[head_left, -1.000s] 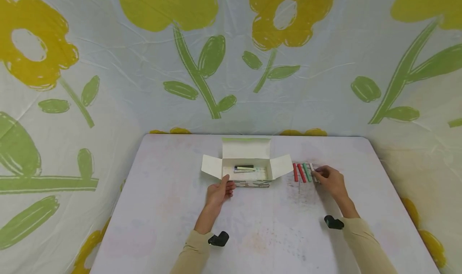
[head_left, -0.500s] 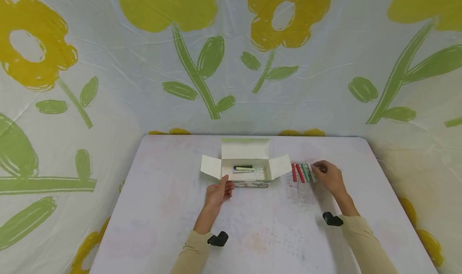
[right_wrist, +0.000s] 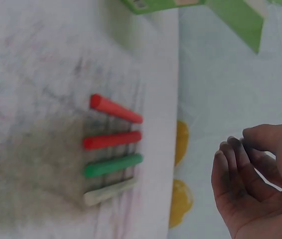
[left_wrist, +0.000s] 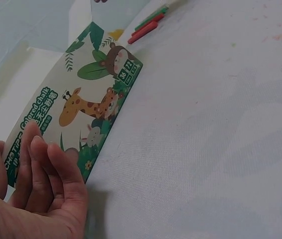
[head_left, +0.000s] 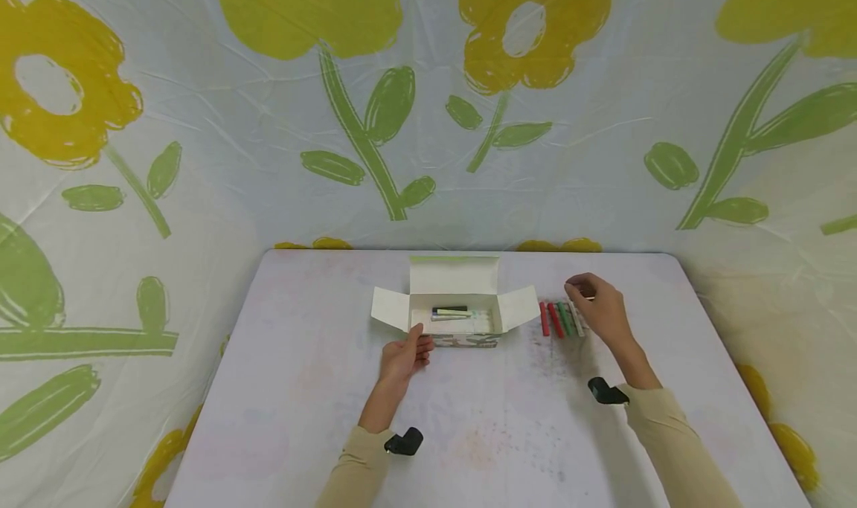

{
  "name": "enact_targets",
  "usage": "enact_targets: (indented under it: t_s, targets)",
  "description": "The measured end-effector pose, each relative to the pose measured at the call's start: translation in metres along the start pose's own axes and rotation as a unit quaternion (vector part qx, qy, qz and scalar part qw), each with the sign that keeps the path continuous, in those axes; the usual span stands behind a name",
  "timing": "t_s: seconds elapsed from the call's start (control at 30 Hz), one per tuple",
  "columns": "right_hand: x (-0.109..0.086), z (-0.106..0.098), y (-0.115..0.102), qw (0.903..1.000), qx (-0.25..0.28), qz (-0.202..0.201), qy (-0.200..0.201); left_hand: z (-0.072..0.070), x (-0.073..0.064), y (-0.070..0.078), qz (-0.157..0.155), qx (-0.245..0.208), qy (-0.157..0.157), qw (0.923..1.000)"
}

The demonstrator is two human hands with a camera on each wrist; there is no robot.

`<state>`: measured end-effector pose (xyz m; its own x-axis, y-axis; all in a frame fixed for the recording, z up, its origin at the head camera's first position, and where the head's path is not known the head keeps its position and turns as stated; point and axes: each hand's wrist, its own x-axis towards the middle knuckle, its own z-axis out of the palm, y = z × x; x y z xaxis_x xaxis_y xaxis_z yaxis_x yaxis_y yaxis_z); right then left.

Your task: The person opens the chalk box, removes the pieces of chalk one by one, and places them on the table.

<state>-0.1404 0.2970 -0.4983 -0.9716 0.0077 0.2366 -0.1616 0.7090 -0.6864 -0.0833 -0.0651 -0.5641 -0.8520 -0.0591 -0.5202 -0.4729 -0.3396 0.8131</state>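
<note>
A white cardboard box of colored chalk [head_left: 465, 341] stands with its flaps up. My left hand [head_left: 404, 358] holds its near left edge, thumb at the top and fingers along the printed front [left_wrist: 98, 107]. Inside lie a few chalk sticks [head_left: 451, 312], one dark and others pale. Right of the box, two red chalks [right_wrist: 112, 140], a green chalk [right_wrist: 113, 166] and a white chalk [right_wrist: 111, 191] form a row. Raised above and beyond that row is my right hand [head_left: 600, 309]. Its thumb tip meets the curved index finger, with nothing visible between them.
All this rests on a pale table [head_left: 321, 404] with dark smudges around the chalk row. The table's far edge runs just behind the box, up to a hanging cloth [head_left: 254, 136] printed with yellow flowers. Box flaps [head_left: 518, 309] stick out sideways, the right one close to a red chalk.
My right hand has left the white chalk, which stays at the end of the row, and has moved up and away over the table. My left hand keeps its hold on the box.
</note>
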Motion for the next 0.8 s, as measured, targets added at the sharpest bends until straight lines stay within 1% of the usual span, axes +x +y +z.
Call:
enact_targets:
  t_s: [0.23,0.37,0.5,0.63,0.8]
  targets:
    - [0.012,0.007,-0.028,0.9988,0.033,-0.036,0.006,0.0,0.002,-0.001,-0.005,-0.002,0.003,1.0]
    - [0.017,0.014,-0.042,0.9978,0.049,-0.045,-0.006,0.0,0.001,-0.001,-0.007,-0.002,0.005,1.0]
    - [0.021,0.024,-0.056,0.9955,0.069,-0.057,-0.031,-0.001,0.001,-0.001,-0.009,-0.002,0.005,0.9999]
    - [0.023,0.035,-0.071,0.9907,0.084,-0.083,-0.067,-0.001,0.003,-0.001,-0.012,-0.001,0.003,0.9999]
    - [0.024,0.054,-0.078,0.9846,0.076,-0.113,-0.109,-0.001,0.005,-0.002,-0.012,-0.003,0.006,0.9999]
